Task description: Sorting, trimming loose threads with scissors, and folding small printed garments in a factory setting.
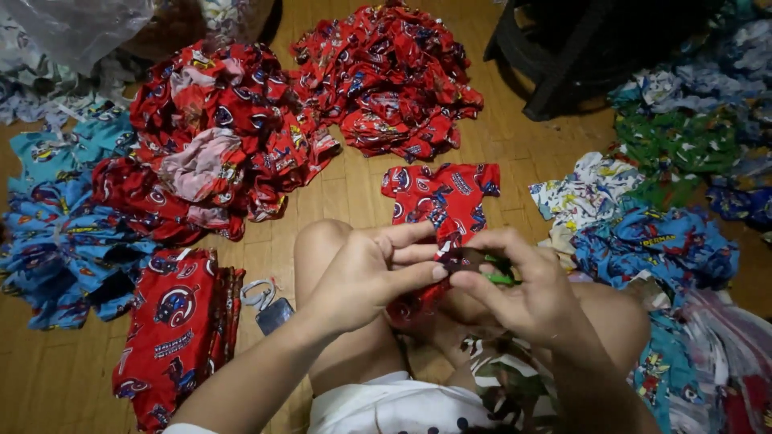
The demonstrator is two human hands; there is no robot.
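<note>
- A small red printed cloth shirt [441, 201] lies spread on the wooden plank floor [515, 145] just past the person's knees; its lower hem is drawn up between both hands at the centre of the view.
- The left hand [366, 277] pinches a dark fold of that hem; its grip is nearly closed, thumb and forefinger pressed on the cloth, the other fingers loosely spread.
- The right hand [527, 293] meets it from 3 o'clock, its grip curled shut around a small green-handled tool [500, 278], probably thread snips; the blades are hidden.
- To do this well, in my judgement: keep the fold taut between the two hands, and work the tool only at the pinched edge, clear of the left fingertips.
- At 12 o'clock sits a loose heap of red printed garments [394, 76].
- At 10 o'clock, a larger red and pink heap [213, 137], with blue printed garments [60, 233] beyond at 9 o'clock.
- At 8 o'clock, a neat stack of folded red garments [173, 329] beside a small dark object on a pale cord [269, 309].
- At 3 o'clock, white, blue and green garments [651, 233].
</note>
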